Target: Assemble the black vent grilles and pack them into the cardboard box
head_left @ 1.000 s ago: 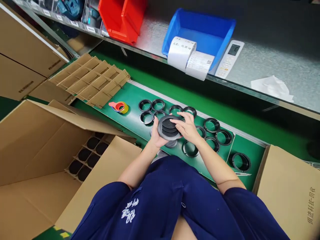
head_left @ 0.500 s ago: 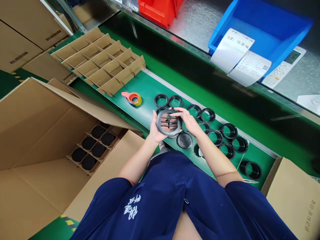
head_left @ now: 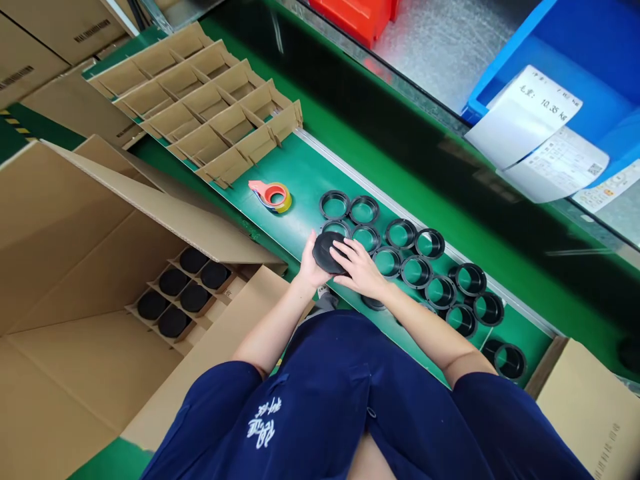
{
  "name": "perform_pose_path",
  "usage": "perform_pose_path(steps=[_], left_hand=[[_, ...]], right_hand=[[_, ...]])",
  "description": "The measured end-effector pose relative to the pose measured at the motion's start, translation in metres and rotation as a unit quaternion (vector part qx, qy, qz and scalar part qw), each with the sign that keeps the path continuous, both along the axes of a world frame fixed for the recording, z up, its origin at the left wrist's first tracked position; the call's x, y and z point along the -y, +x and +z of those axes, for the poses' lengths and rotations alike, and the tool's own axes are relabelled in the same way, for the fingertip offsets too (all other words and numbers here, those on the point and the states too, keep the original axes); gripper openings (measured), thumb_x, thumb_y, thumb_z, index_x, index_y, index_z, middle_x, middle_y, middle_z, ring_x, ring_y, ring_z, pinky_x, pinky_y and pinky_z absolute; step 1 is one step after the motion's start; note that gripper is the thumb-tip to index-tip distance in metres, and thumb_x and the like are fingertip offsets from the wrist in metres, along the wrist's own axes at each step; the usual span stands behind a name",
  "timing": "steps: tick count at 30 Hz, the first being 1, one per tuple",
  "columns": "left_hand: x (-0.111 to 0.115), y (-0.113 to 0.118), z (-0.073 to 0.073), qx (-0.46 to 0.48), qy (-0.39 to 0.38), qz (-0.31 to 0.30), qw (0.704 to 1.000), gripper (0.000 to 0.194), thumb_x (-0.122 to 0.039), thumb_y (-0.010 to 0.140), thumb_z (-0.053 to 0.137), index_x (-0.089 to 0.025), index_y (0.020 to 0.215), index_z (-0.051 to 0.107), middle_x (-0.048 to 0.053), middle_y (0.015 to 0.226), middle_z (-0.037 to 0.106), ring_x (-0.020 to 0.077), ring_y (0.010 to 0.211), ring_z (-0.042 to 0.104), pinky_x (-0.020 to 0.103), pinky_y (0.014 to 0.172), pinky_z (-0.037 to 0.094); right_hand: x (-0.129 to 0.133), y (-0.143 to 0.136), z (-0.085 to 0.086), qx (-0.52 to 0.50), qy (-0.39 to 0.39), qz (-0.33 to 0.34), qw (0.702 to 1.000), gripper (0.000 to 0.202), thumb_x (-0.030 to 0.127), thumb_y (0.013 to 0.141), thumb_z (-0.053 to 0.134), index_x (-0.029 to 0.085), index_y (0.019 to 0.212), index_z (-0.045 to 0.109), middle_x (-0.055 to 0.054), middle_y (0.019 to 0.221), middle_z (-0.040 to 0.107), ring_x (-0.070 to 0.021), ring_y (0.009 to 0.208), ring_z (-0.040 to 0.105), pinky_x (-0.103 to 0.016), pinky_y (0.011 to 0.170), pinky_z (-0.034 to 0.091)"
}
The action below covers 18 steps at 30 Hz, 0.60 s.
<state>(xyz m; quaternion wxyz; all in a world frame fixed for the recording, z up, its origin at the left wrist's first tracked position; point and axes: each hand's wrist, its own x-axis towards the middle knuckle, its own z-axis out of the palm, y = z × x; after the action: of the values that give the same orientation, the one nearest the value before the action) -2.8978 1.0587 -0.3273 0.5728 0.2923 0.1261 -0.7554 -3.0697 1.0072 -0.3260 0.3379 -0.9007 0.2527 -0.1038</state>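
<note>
A round black air vent is between my two hands at the front edge of the green bench, its face now looking solid and dark. My left hand grips it from the left side, with the thumb up along the rim. Across the right part of its face lie the fingers of my right hand, bent against it. Black open rings stand in a loose group on the bench, close behind and to the right of my hands. Part of another black round piece shows below my right wrist.
A tape dispenser and a cardboard divider grid lie farther left on the bench. The open carton at lower left holds black round pieces in cells. A blue bin with paper labels sits on the shelf; another carton is at right.
The vent's slats showed open gaps before; now its face is a solid black disc. My right hand has come down over that face. The view has shifted slightly.
</note>
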Motion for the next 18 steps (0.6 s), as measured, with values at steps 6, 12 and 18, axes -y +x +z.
perform_pose_path(steps=[6,12,18], left_hand=[[0.011,0.01,-0.023,0.001,-0.007,-0.017,1.0,0.068,-0.068,0.097,0.04,-0.013,0.127,0.067,0.017,0.122,0.073,0.0317,0.123,0.065,0.049,0.111,0.048],[0.007,0.052,-0.042,0.116,0.097,0.012,0.988,0.073,-0.074,0.094,0.042,-0.029,0.15,0.047,0.014,0.144,0.06,0.0295,0.139,0.052,0.059,0.112,0.043],[-0.039,0.076,-0.059,0.1,0.158,0.026,0.982,0.055,-0.054,0.1,0.049,-0.016,0.139,0.06,0.018,0.136,0.066,0.0267,0.123,0.064,0.044,0.106,0.053]], right_hand=[[0.031,0.037,-0.027,-0.069,0.066,0.053,0.994,0.111,0.065,0.078,0.075,0.022,0.165,0.022,-0.021,0.168,0.016,-0.0401,0.154,0.019,-0.06,0.122,0.027],[0.11,0.093,-0.065,-0.134,-0.015,-0.126,0.983,0.108,0.059,0.077,0.077,0.016,0.163,0.027,-0.024,0.16,0.026,-0.0426,0.148,0.026,-0.06,0.12,0.028],[0.155,0.139,-0.101,-0.252,-0.073,-0.155,0.953,0.108,0.061,0.08,0.075,0.012,0.163,0.025,-0.028,0.16,0.027,-0.0441,0.15,0.023,-0.061,0.124,0.01]])
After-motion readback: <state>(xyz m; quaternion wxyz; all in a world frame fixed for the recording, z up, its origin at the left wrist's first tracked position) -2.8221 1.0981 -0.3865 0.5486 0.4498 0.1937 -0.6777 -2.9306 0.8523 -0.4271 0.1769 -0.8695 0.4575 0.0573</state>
